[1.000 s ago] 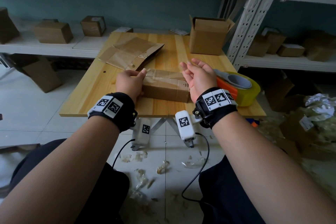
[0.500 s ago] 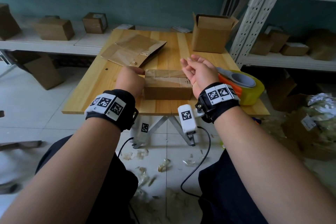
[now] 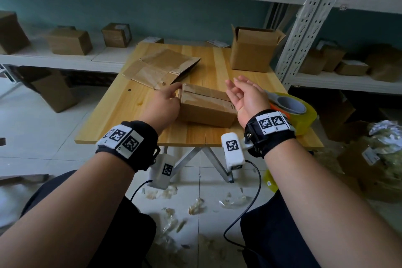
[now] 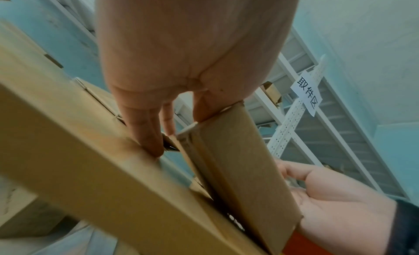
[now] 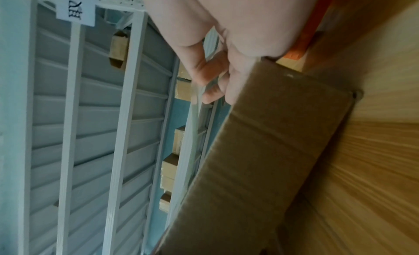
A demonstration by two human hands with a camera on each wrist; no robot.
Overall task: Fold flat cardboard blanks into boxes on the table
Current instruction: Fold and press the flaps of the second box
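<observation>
A closed brown cardboard box [image 3: 206,111] lies skewed on the wooden table [image 3: 130,104], its top flaps folded down with a seam along the middle. My left hand [image 3: 166,104] is at the box's left end, fingers straight; in the left wrist view the left hand [image 4: 170,126] touches that end of the box [image 4: 238,169], thumb at its corner. My right hand [image 3: 245,95] stands at the right end, palm turned toward the box, fingers loosely spread and holding nothing. The right wrist view shows the heel of the right hand [image 5: 217,76] against the box [image 5: 260,151].
Flat cardboard blanks [image 3: 161,67] lie at the table's back left. An open-topped box [image 3: 254,50] stands at the back right. A yellow and orange tape dispenser [image 3: 291,106] sits by my right wrist. Shelves with boxes surround the table.
My left hand has slid off the box's top flaps to its left end. The box has turned slightly on the table. My right hand stays open at the right end.
</observation>
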